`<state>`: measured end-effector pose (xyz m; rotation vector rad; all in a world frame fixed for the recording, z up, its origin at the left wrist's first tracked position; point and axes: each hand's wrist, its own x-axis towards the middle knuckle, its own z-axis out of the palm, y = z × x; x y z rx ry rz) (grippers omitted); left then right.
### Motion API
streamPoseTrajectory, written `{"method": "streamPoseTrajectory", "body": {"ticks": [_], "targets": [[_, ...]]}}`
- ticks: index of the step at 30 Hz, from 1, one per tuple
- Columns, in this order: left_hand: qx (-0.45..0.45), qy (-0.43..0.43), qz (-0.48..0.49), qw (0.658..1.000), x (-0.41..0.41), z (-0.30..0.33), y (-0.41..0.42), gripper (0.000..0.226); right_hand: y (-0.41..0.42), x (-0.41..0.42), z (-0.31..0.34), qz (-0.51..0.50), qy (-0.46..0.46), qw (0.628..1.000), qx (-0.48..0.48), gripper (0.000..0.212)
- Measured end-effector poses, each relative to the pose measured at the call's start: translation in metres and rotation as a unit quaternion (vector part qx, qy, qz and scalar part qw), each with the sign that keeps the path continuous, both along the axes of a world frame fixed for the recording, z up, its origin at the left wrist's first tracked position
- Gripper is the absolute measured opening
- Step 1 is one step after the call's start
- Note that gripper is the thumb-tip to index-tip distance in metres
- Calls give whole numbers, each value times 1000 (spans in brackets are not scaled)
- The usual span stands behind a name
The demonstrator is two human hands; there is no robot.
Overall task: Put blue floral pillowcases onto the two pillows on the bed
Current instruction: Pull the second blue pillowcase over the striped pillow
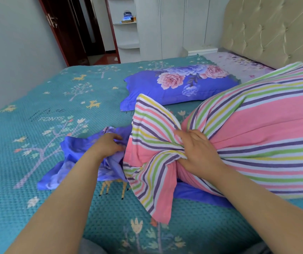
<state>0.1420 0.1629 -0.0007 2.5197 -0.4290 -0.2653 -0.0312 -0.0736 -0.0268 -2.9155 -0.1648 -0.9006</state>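
Feeding the striped pillow (257, 136) into the loose blue floral pillowcase (77, 158) looks to be the step in hand, judging from the single head view. One pillow already wears its blue floral case (178, 85) and lies farther up the bed (37, 99), near the tufted headboard (271, 28), so roughly half the task seems done.

The right hand (200, 151) is clamped on the pillow's near end, fingers curled into a gathered bunch of the striped cover where the cloth twists into a waist; beyond that waist a loose flap of striped fabric fans out toward the left and down. The left hand (108, 143) is closed on the crumpled pillowcase, pinching folds of blue cloth just beside the striped flap. The pillowcase lies rumpled on the teal bedspread, partly under the pillow's near end, and its opening cannot be made out.

To do this well, the left hand should probably find the case's open mouth and spread it before anything goes in. The right hand would do best to keep the gathered end narrow, lead it through the mouth, then work the case along the pillow while pushing the corners home. The loose flap could bunch inside if it is not tucked flat first.

The striped pillow's long axis runs from the gripped end near the middle of the frame up and away to the right, its far end raised toward the headboard; the gathered end points at the pillowcase.
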Motion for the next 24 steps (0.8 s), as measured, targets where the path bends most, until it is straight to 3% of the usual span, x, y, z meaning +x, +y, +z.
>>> {"method": "streamPoseTrajectory", "body": {"ticks": [1,2,4,6,8,9,12,16,20,22,24], "targets": [[-11,-52,37,998,1,2,-2,12,-1,0,1,-12,4,1000,12,75],[-27,-100,83,991,3,6,-3,29,-1,1,2,-16,6,1000,19,80],[-130,-125,156,971,12,17,-3,40,-1,3,4,-4,6,1000,11,74],[-311,-8,204,928,20,36,-9,32,-2,4,7,15,1,1000,-6,64],[-429,180,222,857,27,46,-13,23,0,5,5,34,0,999,-28,59],[-426,239,208,847,30,52,-17,22,1,5,5,42,-3,999,-31,57],[-292,304,105,901,32,67,-29,24,4,3,8,66,-10,997,-27,54],[-19,197,19,980,37,86,-44,17,8,1,6,69,-9,996,-48,52],[194,172,-47,965,33,112,-49,25,9,2,7,71,-14,996,-59,51],[197,85,-32,976,32,124,-52,24,9,3,8,68,-10,995,-66,50],[40,57,12,997,33,130,-59,12,9,3,8,65,-3,995,-75,51]]}}
